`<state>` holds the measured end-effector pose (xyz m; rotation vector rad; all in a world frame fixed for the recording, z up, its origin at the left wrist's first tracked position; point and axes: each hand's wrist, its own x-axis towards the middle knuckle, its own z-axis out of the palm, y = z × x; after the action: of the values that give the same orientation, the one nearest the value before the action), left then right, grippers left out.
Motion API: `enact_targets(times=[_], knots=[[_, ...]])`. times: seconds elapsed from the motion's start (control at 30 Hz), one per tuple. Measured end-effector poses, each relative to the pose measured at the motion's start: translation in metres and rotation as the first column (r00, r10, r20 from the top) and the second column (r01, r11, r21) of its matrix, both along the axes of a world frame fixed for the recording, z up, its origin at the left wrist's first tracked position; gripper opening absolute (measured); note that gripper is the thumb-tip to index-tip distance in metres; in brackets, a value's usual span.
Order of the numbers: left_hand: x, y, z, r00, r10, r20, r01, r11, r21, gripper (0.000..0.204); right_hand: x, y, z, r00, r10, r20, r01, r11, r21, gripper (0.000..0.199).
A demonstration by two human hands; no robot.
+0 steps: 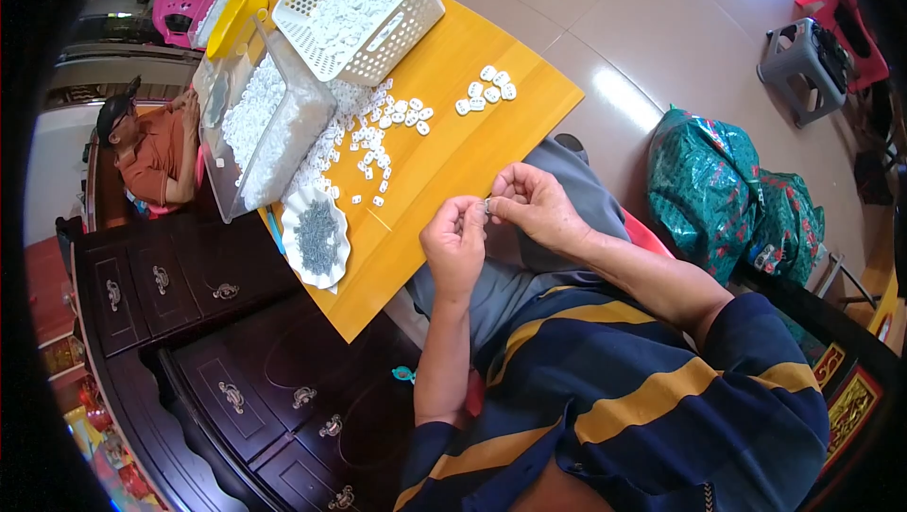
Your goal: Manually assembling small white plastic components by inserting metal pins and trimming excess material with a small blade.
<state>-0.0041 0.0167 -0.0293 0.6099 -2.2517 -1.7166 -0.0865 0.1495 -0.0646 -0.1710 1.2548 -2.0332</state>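
Note:
Above the near edge of the wooden table (416, 229), my left hand (455, 246) and my right hand (540, 210) meet fingertip to fingertip. Both are closed in a pinch around something tiny, mostly hidden by the fingers. To the left of my left hand, a fluted white dish (341, 249) holds a heap of small grey metal pieces (316, 233). Small white plastic pieces with dark spots (367, 164) lie scattered beyond it. A separate group of rounder white pieces (491, 93) lies towards the right corner.
A white perforated basket (416, 25) and a clear bin (300, 125) hold many white pieces at the far side. Beyond the bin sits another person (156, 148). Dark drawers (227, 370) stand left, green bags (704, 181) and a grey stool (803, 63) right.

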Motion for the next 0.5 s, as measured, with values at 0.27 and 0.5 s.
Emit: enact_targets(times=[0.27,0.5], knots=[[-0.016,-0.021,0.009,0.995,0.096,-0.023,-0.090,0.976,0.197,0.024,-0.004,0.000,0.004,0.981,-0.066,0.182,0.093,0.985,-0.147,0.014],[-0.051,-0.065,-0.003,0.992,0.082,-0.096,-0.122,0.808,-0.577,0.023,-0.006,0.002,0.013,0.979,-0.050,0.199,0.060,0.997,-0.046,0.014]])
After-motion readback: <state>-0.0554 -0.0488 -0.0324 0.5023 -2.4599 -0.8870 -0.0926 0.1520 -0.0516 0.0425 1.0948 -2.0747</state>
